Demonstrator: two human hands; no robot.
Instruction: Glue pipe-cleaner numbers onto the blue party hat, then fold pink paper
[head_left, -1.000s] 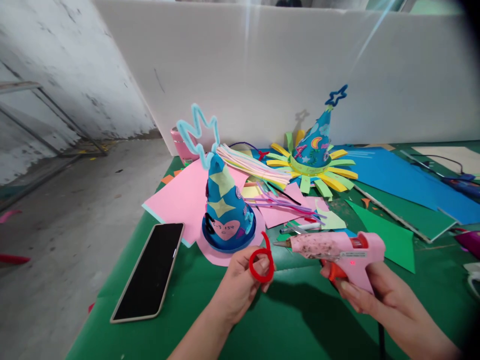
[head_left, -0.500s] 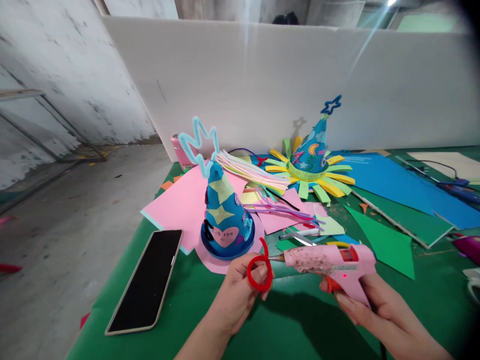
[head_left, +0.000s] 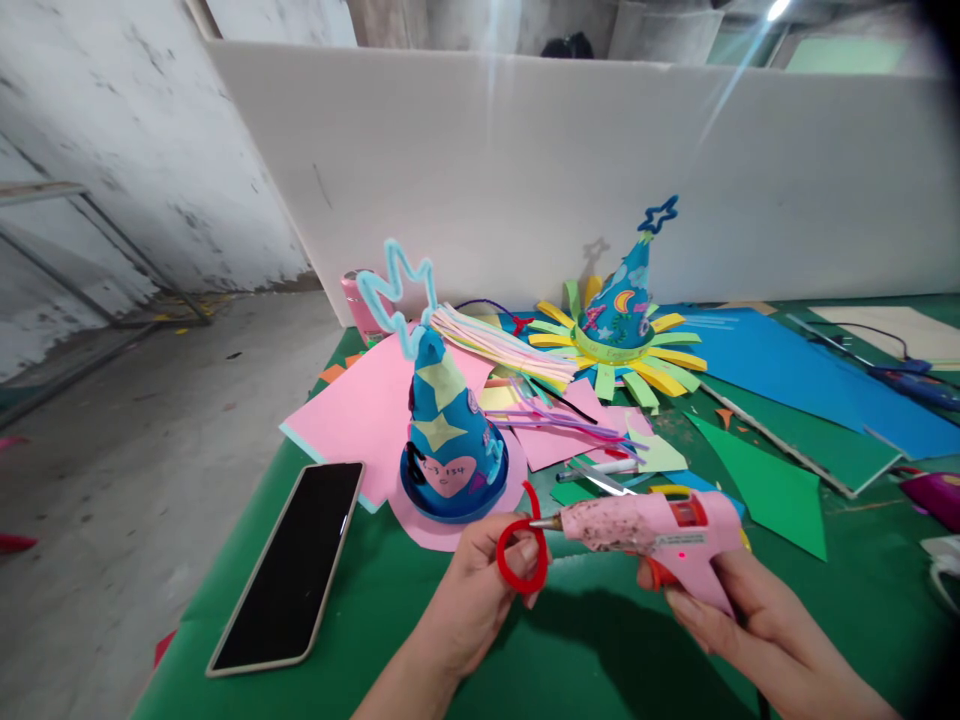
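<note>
Pinched in my left hand is a red pipe cleaner bent into a ring, one end sticking up. My right hand grips a pink hot glue gun by its handle, fingers near the orange trigger. The gun's metal nozzle meets the ring at its top, where the pipe cleaner crosses itself; any glue there is too small to see. Just behind my left hand stands a blue paper cone hat with pale stars, a pink heart and a light blue pipe-cleaner star on top.
A phone lies at the left of the green table. Behind are a second hat with a yellow-green fringe, pipe cleaners, scissors, a pen and coloured paper. A white board stands along the back.
The glue gun has shifted slightly left, its nozzle now reaching over the top of the red ring. My left hand stays nearly in place.
</note>
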